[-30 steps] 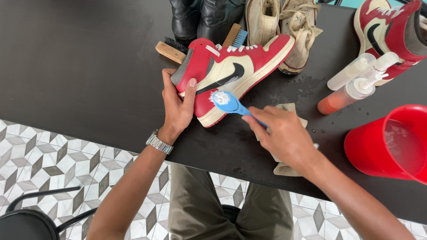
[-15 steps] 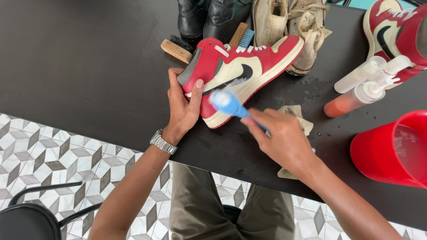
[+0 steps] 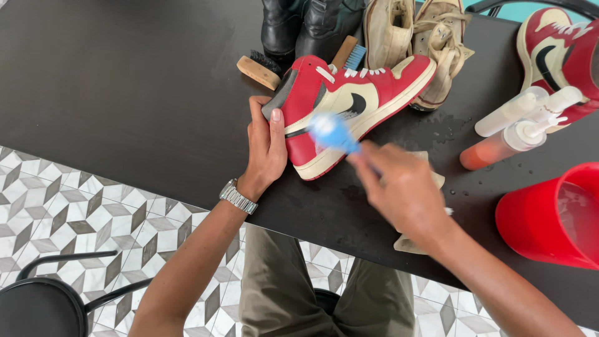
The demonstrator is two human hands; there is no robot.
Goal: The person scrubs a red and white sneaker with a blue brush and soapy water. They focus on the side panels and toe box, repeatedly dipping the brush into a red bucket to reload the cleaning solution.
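A red, white and black high-top sneaker point(image 3: 368, 93) lies on its side on the black table point(image 3: 125, 81). My left hand point(image 3: 265, 150) grips its heel end and steadies it. My right hand point(image 3: 405, 190), blurred with motion, is closed on a blue brush point(image 3: 334, 132) whose head rests against the sneaker's side near the heel. A beige cloth point(image 3: 437, 181) lies on the table, mostly hidden under my right hand.
Black boots point(image 3: 306, 25), tan worn sneakers point(image 3: 412, 31) and a second red sneaker point(image 3: 561, 50) stand at the back. Wooden brushes point(image 3: 259, 70) lie behind the shoe. Spray bottles point(image 3: 511, 134) and a red bucket point(image 3: 555, 218) sit at right. A black stool point(image 3: 43, 306) stands lower left.
The brush head has slid along the sneaker's side toward the heel, and my right hand is now blurred. My left hand keeps its hold on the heel.
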